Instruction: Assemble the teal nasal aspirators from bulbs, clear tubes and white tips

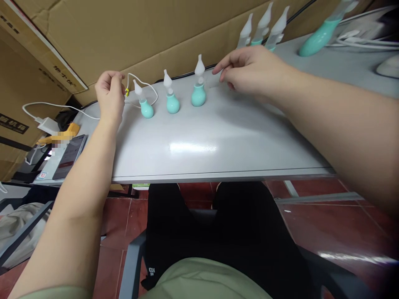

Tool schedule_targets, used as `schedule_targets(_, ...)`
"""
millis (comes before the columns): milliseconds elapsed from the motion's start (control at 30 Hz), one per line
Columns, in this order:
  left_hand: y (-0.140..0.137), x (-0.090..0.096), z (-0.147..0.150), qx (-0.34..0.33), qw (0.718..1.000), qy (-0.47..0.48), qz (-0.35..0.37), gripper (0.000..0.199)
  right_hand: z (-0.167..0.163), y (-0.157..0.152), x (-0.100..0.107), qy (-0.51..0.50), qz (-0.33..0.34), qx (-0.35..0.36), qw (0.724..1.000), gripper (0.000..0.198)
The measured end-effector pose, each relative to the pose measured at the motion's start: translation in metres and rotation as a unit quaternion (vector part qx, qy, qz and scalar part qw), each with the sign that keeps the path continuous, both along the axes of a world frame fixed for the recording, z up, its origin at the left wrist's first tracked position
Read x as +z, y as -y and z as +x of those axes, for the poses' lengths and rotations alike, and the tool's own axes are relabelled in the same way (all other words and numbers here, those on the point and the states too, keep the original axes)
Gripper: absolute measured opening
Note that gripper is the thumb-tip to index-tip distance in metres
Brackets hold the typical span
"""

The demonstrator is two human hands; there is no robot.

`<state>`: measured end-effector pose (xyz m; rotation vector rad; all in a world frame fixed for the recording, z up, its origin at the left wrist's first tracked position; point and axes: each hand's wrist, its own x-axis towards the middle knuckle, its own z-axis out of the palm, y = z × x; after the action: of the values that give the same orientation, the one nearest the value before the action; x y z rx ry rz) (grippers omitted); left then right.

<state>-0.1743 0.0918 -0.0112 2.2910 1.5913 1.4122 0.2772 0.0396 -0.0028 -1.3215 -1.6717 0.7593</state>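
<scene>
My left hand is over the table's left part, fingers curled and thumb pressed in. Whatever is in them, if anything, is hidden. Beside it lie a looped white cable and a small yellow tie. Three nasal aspirators with teal bulbs and white tips stand apart: the left aspirator, the middle aspirator and the right aspirator. My right hand hovers just right of that row, index finger stretched out, thumb apart, with nothing seen in it. Behind it stand several more aspirators, their bulbs partly hidden.
Another teal aspirator lies on its side at the far right, near bundled white cables. A phone, a yellow object and a white charger are at the left. Cardboard walls the back of the grey table.
</scene>
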Motion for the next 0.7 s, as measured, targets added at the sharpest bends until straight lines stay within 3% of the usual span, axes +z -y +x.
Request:
schedule_targets(33,0.01,0.004,0.005,-0.013,1.0,-0.003,-0.019,0.118,-0.002,0.007,0.004,-0.006,-0.01,-0.012,1.0,0.031)
schedule_targets(133,0.04,0.015,0.027,0.042,0.994,0.101,-0.028,0.109,-0.004,0.025,0.014,-0.013,-0.033,-0.009,0.999,0.027)
schedule_targets(233,0.053,0.021,0.044,0.067,0.986,0.145,-0.039,0.114,-0.003,0.028,0.016,-0.008,-0.042,-0.009,0.999,0.025)
schedule_targets(367,0.049,0.018,0.044,0.049,0.988,0.127,-0.071,0.125,0.003,0.007,0.005,0.005,-0.004,0.009,1.0,0.024)
schedule_targets(467,0.05,0.013,0.041,-0.002,0.991,0.087,-0.1,0.13,0.006,-0.017,-0.006,0.005,0.029,0.017,0.999,0.026)
schedule_targets(567,0.06,0.013,0.045,-0.061,0.992,0.029,-0.103,0.114,0.006,-0.036,-0.01,0.008,0.041,0.013,0.999,0.03)
schedule_targets(700,0.075,0.018,0.05,-0.083,0.982,-0.059,-0.159,0.074,0.005,-0.04,-0.006,0.015,0.034,0.001,0.999,0.038)
